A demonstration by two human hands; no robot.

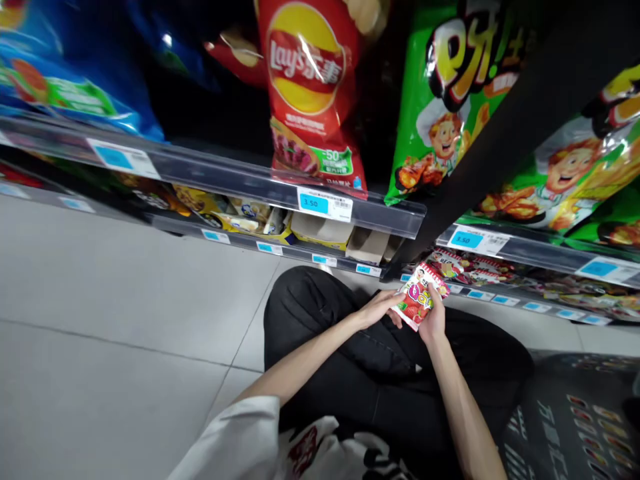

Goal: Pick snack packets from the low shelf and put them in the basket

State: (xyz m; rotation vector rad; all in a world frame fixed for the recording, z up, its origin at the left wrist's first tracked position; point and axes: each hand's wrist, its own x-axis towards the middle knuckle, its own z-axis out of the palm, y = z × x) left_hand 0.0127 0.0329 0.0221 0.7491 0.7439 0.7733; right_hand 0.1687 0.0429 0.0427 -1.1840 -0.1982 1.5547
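While the left hand (379, 309) and right hand (435, 320) both hold it, the little packet (416, 301) sits between them, its long side slanting toward the low shelf (521, 305).

The packet (416, 297) lies between left hand (379, 309) and right hand (434, 321).

Both hands (379, 309) (434, 320) grip close together, forearms (315, 352) converging.

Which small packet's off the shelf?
The strawberry-print packet, held between left hand and right hand; the similar packets sit on the low shelf.
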